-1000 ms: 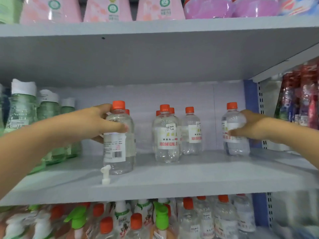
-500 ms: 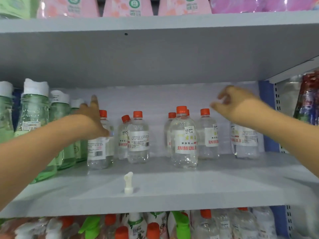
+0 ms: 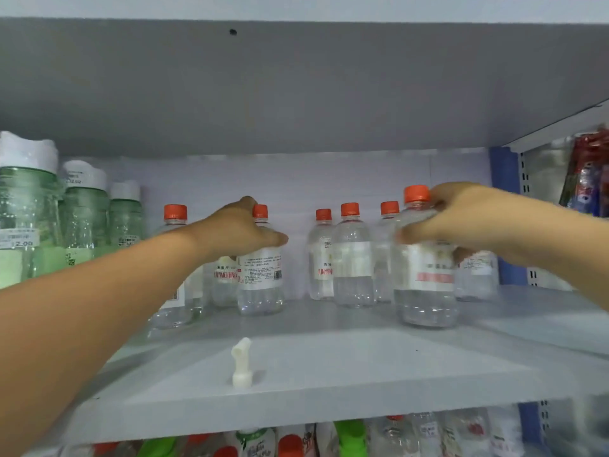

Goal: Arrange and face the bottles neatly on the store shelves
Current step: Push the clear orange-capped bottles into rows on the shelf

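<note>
Both hands have come down onto clear orange-capped bottles on the grey shelf (image 3: 329,367): the left hand (image 3: 235,234) holds one bottle (image 3: 260,278), barcode side outward, and the right hand (image 3: 438,216) now grips a front bottle (image 3: 425,285). I judge facing goes on. One label (image 3: 324,267) reads "JUNYIM…"; a green bottle (image 3: 23,222) tag says "2.00".

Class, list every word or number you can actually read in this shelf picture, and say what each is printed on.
"JUNYIMEIJING": red letters on the bottle label under the left hand.
"JUNYI", cut off: label on the back bottle.
"2.00": price sticker on the green bottle.
All other label print: too small or blurred.
</note>
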Tool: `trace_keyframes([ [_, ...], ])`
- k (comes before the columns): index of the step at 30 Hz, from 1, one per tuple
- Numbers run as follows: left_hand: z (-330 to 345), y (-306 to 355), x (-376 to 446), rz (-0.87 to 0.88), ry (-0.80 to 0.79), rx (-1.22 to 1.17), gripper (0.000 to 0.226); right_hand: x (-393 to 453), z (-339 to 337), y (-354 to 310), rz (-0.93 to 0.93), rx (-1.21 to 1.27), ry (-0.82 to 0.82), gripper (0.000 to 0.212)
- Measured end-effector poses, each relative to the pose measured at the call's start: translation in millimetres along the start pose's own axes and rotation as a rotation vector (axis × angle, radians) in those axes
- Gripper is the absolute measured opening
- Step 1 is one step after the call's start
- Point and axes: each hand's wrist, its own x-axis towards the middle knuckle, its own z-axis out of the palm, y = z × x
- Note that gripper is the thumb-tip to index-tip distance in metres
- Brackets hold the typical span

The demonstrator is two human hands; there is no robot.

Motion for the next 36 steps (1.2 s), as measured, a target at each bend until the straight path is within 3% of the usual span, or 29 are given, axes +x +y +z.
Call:
trace_keyframes([
  [4, -8, 11, -15, 0.124, -0.109, -0.167, 0.051, -1, -36, 37, 0.103, -0.084, 0.075, 0.048],
  [8, -19, 31, -34, 0.202, -0.245, -0.215, 0.053, 13, -60, 69, 0.284, -0.163, 0.118, 0.081],
  [12, -41, 26, -56, 0.183, -0.164, -0.068, 0.069, 50, -72, 117, 0.241, -0.323, 0.180, 0.118],
  [15, -64, 15, -76, 0.134, -0.092, 0.009, 0.057, 37, -61, 87, 0.202, -0.423, 0.275, 0.106],
  [18, -80, 3, -90, 0.026, 0.013, 0.070, 0.050, 22, -35, 45, -0.083, -0.477, 0.424, 0.084],
  [21, -85, -11, -94, -0.072, 0.129, 0.209, 0.056, 24, -9, 8, -0.245, -0.358, 0.271, 0.053],
  [25, -88, -14, -104, -0.123, 0.133, 0.332, 0.074, 54, 18, -25, -0.423, -0.415, 0.121, 0.044],
  [27, -84, -1, -103, -0.020, 0.242, 0.375, 0.077, 76, 27, -37, -0.437, -0.432, 0.037, 0.046],
  [29, -72, 26, -92, 0.132, 0.340, 0.292, 0.057, 97, 36, -53, -0.381, -0.526, -0.039, 0.052],
  [32, -48, 58, -51, 0.081, 0.238, 0.257, 0.034, 123, 51, -73, -0.289, -0.664, -0.130, 0.047],
  [36, -14, 59, -4, -0.124, -0.040, 0.546, 0.044, 148, 70, -79, -0.129, -0.789, -0.328, 0.036],
])
